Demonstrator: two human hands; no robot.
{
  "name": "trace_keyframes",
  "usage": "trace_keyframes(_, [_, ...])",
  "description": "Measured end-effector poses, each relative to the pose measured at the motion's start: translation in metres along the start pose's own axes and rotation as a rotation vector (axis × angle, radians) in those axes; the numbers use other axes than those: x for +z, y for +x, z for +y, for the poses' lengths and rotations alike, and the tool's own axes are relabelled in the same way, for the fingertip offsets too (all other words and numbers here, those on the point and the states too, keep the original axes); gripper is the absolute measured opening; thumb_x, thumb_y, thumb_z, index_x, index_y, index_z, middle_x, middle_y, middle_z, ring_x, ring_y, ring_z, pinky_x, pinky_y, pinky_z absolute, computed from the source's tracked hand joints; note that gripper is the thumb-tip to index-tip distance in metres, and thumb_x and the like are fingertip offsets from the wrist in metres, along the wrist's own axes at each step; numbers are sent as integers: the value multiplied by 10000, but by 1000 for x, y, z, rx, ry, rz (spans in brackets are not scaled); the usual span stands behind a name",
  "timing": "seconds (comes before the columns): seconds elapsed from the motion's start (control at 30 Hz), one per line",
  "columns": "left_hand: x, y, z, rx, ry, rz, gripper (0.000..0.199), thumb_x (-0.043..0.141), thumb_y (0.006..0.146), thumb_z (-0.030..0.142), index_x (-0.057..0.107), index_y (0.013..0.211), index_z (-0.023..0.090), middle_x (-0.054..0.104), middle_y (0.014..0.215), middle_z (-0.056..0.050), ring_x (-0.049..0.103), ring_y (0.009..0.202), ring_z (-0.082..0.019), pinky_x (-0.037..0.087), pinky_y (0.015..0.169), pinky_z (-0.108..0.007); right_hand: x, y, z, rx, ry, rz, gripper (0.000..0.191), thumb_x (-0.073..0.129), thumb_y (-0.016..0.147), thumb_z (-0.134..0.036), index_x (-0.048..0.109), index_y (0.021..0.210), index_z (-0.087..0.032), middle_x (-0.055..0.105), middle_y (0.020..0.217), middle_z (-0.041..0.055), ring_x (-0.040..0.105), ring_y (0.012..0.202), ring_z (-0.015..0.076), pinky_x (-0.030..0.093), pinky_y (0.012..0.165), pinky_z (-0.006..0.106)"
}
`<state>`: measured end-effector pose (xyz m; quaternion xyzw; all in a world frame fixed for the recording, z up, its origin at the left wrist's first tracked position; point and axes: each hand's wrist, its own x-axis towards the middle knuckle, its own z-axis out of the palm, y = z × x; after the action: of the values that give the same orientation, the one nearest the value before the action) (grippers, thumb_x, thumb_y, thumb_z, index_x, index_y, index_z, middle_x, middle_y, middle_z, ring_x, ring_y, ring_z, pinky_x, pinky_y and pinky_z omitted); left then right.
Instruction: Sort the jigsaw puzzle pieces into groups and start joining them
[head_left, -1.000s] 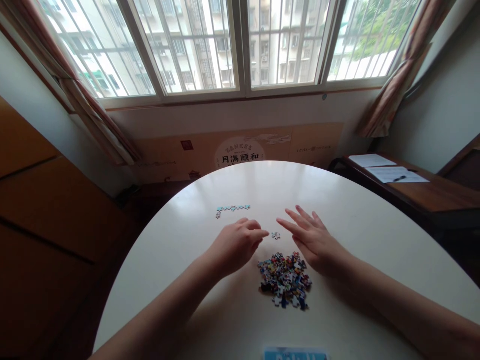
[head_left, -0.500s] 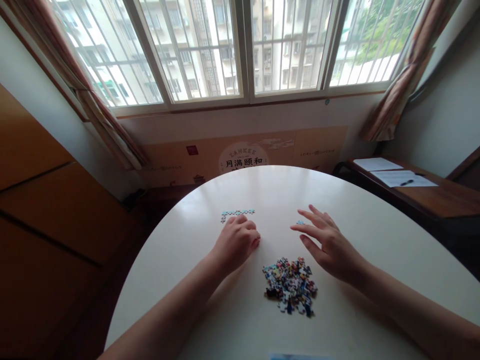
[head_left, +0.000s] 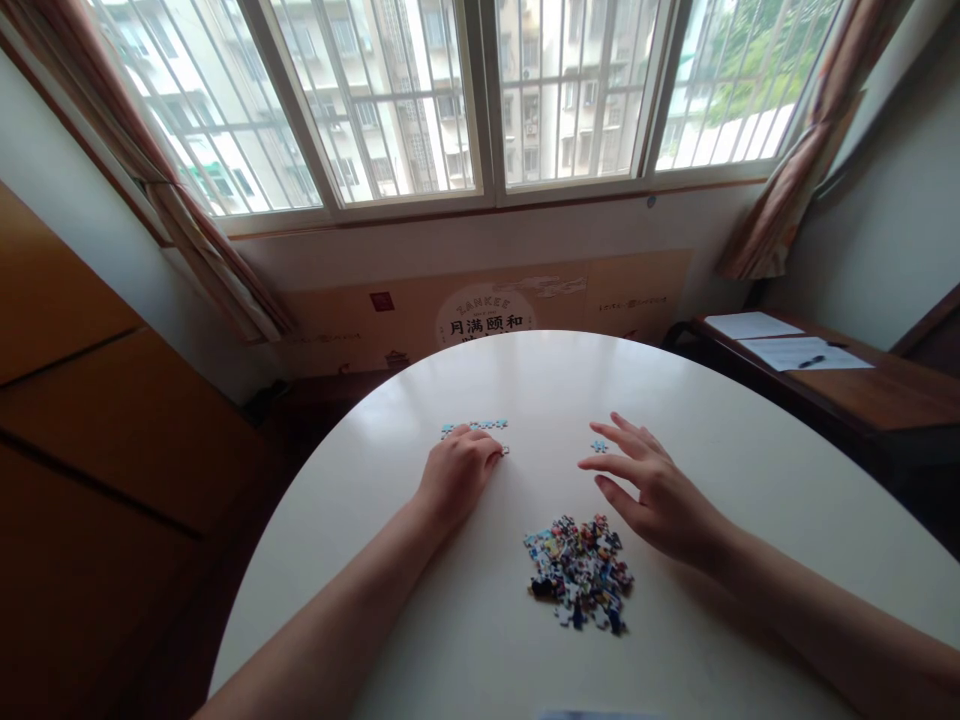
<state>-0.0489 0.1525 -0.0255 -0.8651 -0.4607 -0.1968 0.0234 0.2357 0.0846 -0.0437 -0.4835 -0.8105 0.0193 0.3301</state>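
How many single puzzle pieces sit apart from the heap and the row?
2 visible: a light-blue piece near the fingertips of the right hand, and a pale piece at the fingertips of the left hand. The hands may hide others.

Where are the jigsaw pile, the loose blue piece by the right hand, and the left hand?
Jigsaw pile [head_left: 579, 572]: head view, its middle.
Loose blue jigsaw piece [head_left: 599, 446]: head view, its centre.
Left hand [head_left: 459, 466]: head view, its back.

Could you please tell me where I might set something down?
The white table is bare between left forearm and left rim, and between left hand and right hand. Crowded spots: the puzzle pile, the puzzle row by the left hand, the blue piece by the right hand.
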Motion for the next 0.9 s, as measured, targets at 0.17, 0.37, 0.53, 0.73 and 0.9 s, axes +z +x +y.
trace_keyframes(0.17, [-2,-4,0,-29,93,-63,253,540,990,202,783,1038,257,684,949,-65,593,926,-235,507,803,-341,-1,1,1,-2,14,4,277,537,934,-188,745,1082,-296,558,1472,78,350,1479,360,327,1127,711])
trace_keyframes(0.37, [4,1,0,-85,143,-85,306,521,989,212,731,1200,283,638,963,-78,573,936,-245,493,802,-344,-1,1,0,4,34,4,271,539,929,-191,752,1062,-294,570,1457,83,357,1474,364,334,1122,713])
trace_keyframes(0.53, [3,0,1,-100,133,-90,293,519,982,203,743,1164,254,635,989,-88,573,970,-255,499,810,-352,-1,1,1,6,32,-2,268,539,929,-192,754,1055,-289,564,1462,86,351,1478,363,329,1125,716])
trace_keyframes(0.73, [1,0,2,-80,133,-84,288,512,978,192,754,1125,238,642,969,-87,572,949,-249,509,810,-355,-1,1,2,2,33,-5,262,549,929,-183,747,1059,-294,557,1468,75,343,1483,355,336,1125,716])
trace_keyframes(0.9, [3,-1,-1,-40,156,-60,307,526,955,168,745,1155,246,651,982,-87,576,929,-236,512,814,-356,0,0,4,-4,28,1,262,554,929,-184,745,1067,-300,551,1477,70,349,1480,354,343,1127,708])
